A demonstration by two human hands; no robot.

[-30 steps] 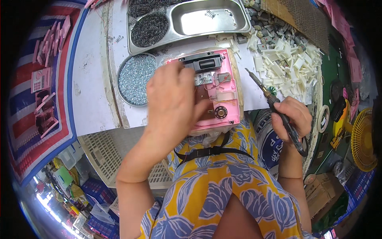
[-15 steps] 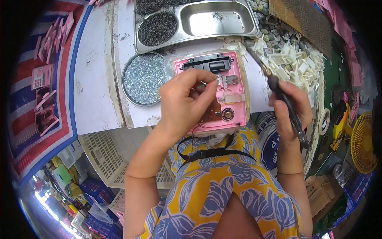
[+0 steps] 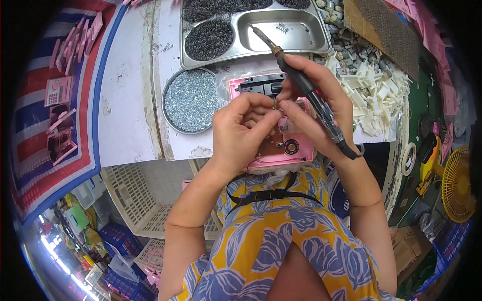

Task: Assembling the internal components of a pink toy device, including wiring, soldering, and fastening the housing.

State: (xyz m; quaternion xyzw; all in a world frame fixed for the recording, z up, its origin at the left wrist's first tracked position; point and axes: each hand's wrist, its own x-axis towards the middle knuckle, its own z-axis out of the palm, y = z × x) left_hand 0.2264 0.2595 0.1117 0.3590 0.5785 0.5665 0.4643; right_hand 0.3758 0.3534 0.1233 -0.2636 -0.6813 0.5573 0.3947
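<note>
A pink plastic device [image 3: 296, 150] with a brown circuit board lies at the white table's near edge. My left hand [image 3: 241, 130] is over it, thumb and fingers pinched on a tiny part that I cannot make out. My right hand [image 3: 316, 100] meets it fingertip to fingertip and also holds a black electric screwdriver [image 3: 306, 88], its metal tip pointing up and left over the steel tray.
A round dish of small silver screws [image 3: 191, 100] sits left of the device. A steel compartment tray [image 3: 281, 30] with dark screws lies behind. White plastic parts [image 3: 376, 95] are heaped to the right. White crates [image 3: 145, 195] stand under the table.
My right hand has come in from the right with the screwdriver and joined the left above the device. The left hand has lifted from flat on the device into a pinch.
</note>
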